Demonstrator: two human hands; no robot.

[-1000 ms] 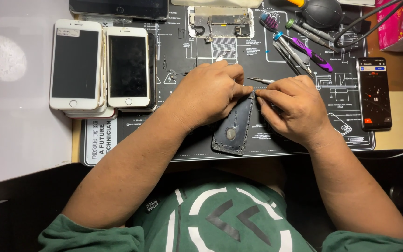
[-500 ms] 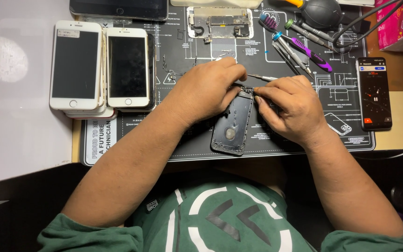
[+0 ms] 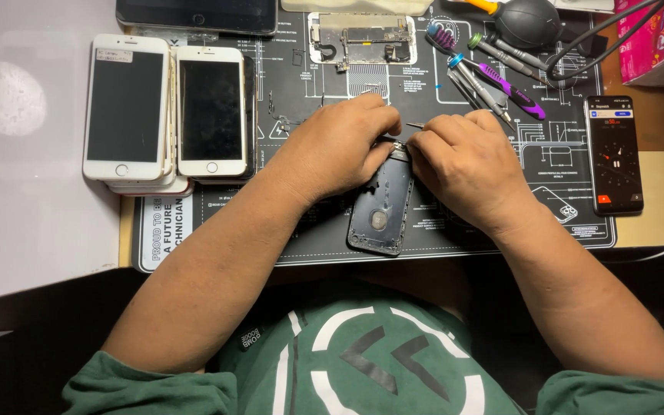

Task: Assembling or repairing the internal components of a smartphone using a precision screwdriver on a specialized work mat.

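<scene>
Two bare hands meet over a dark phone housing (image 3: pixel 382 209) in the head view, the only view here. The housing is a glossy black shell with rounded corners and a small round mark at its middle; it lies back up and slightly tilted on a black work mat (image 3: pixel 317 230) with a matte, rubbery look and fine white line drawings. The left hand (image 3: pixel 341 144) curls over the housing's upper left corner, fingers bent and pressing on its top edge. The right hand (image 3: pixel 466 161) is closed in a pinch on a thin metal tool (image 3: pixel 415 125), whose tip pokes out between the two hands just above the housing's top end. The rest of the housing shows below the knuckles, free of both palms.

To the left lie two white phones (image 3: pixel 167 107) with smooth dark glass, stacked on others. Above the right hand sits a row of slim screwdrivers (image 3: pixel 493 73) with coloured grips. A dark phone (image 3: pixel 614 154) with a lit screen lies at the right.
</scene>
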